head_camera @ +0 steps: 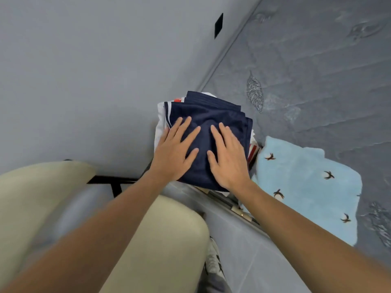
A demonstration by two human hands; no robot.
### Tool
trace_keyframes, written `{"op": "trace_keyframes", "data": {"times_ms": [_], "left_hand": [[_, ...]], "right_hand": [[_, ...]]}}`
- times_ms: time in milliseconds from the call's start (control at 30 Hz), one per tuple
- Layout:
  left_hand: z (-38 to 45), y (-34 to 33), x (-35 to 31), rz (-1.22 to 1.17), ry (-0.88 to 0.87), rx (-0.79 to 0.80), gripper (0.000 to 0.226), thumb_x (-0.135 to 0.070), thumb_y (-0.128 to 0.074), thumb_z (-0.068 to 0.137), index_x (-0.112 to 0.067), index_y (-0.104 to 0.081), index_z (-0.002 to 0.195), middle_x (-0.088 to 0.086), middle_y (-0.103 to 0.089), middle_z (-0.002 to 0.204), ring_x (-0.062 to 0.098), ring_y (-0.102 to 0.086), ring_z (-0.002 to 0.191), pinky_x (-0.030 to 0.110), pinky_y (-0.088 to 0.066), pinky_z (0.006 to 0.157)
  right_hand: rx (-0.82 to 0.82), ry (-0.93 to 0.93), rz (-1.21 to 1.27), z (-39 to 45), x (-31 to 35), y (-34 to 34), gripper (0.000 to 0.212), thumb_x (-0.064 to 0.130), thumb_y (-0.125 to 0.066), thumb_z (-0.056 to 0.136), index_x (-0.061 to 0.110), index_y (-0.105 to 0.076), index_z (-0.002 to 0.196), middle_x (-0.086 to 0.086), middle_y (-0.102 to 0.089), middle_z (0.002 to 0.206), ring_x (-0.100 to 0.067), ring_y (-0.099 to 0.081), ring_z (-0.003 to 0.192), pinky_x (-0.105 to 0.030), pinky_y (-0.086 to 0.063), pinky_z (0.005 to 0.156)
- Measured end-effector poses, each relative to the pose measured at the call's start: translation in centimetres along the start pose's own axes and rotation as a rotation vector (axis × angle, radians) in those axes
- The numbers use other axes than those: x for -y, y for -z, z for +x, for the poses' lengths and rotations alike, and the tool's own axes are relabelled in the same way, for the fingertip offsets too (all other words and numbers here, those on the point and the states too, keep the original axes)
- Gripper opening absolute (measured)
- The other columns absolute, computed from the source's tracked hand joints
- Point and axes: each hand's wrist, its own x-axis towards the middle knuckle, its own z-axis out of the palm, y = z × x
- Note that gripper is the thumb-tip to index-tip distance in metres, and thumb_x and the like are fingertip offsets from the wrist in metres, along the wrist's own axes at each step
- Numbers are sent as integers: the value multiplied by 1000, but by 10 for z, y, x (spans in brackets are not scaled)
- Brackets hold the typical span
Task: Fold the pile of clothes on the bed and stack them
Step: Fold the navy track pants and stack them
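Note:
A folded navy garment (213,115) with a white stripe at its left edge lies on top of a stack of folded clothes (160,115) at the bed's corner, beside the wall. White and red layers show under it. My left hand (173,151) presses flat on the navy garment's left half, fingers straight and spread. My right hand (228,157) presses flat on its right half, likewise spread. Neither hand grips the cloth. A light blue fleece item (306,187) with small penguin prints lies folded on the mattress just right of the stack.
The grey quilted mattress (317,70) stretches away to the upper right. A grey wall (84,70) fills the left. My knees in beige trousers (165,240) are below, with a shoe (213,263) on the tiled floor and the bed frame edge (234,206).

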Motion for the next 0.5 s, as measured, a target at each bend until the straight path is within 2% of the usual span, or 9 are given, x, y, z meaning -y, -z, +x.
{"op": "trace_keyframes", "data": {"times_ms": [33, 100, 333, 500], "left_hand": [[-1, -11, 0, 25, 27, 28, 63, -44, -44, 107, -23, -30, 164, 7, -16, 174, 27, -10, 162, 54, -21, 126], [3, -24, 1, 80, 79, 15, 65, -47, -40, 107, -25, -25, 166, 7, -11, 175, 27, -5, 162, 54, -15, 128], [9, -3, -23, 198, 145, -100, 71, -55, -34, 103, -28, -18, 167, 9, -5, 175, 30, -3, 162, 58, -10, 128], [40, 24, -111, 146, -1, -142, 71, -49, -35, 104, -23, -16, 167, 9, -9, 175, 29, -5, 162, 55, -10, 129]], "right_hand": [[68, 19, -48, 1, -2, -9, 68, 36, -45, 108, 21, -15, 167, -6, -7, 175, -25, -6, 161, -50, -17, 128], [96, 30, -108, 6, -7, -18, 65, 39, -36, 110, 23, -11, 167, -4, -1, 175, -23, 1, 162, -49, -10, 130], [-9, -4, -37, -7, -36, 15, 66, 43, -39, 107, 22, -18, 166, -4, -8, 175, -22, -2, 162, -46, -7, 131], [-109, -88, -14, -46, -109, 80, 66, 42, -39, 109, 22, -15, 167, 0, -5, 175, -16, 3, 162, -42, -4, 131]]}}
